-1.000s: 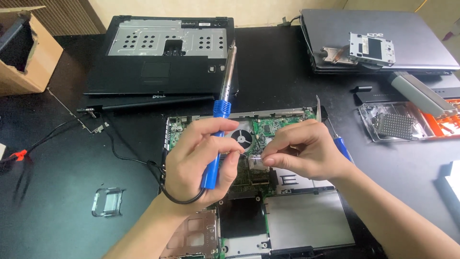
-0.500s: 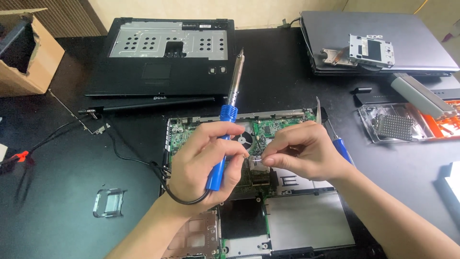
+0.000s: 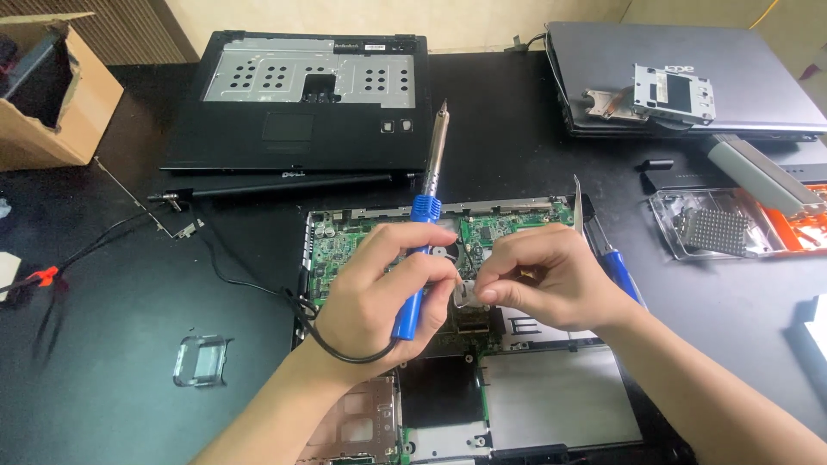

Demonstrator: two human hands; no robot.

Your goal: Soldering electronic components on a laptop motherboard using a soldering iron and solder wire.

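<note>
My left hand (image 3: 379, 297) grips a blue-handled soldering iron (image 3: 428, 202) whose metal tip points up and away from me; its black cord (image 3: 332, 344) loops under my wrist. My right hand (image 3: 547, 280) pinches a small silver metal part (image 3: 465, 294) over the green circuit board (image 3: 332, 250) of an opened laptop base (image 3: 551, 396). The fingertips of both hands meet at that part. Just behind my right hand lies a blue-handled tool with a pointed metal tip (image 3: 577, 196); I cannot tell whether the hand holds it.
A black laptop shell (image 3: 301, 129) lies at the back, a grey closed laptop (image 3: 758, 86) with a metal bracket (image 3: 672, 93) at the back right. A cardboard box (image 3: 82, 112) stands far left. Clear plastic trays (image 3: 715, 228) sit right; a small clear piece (image 3: 200, 360) lies left.
The soldering iron's tip has swung a little to the right and lower. Both hands stay together over the board, shifted slightly right.
</note>
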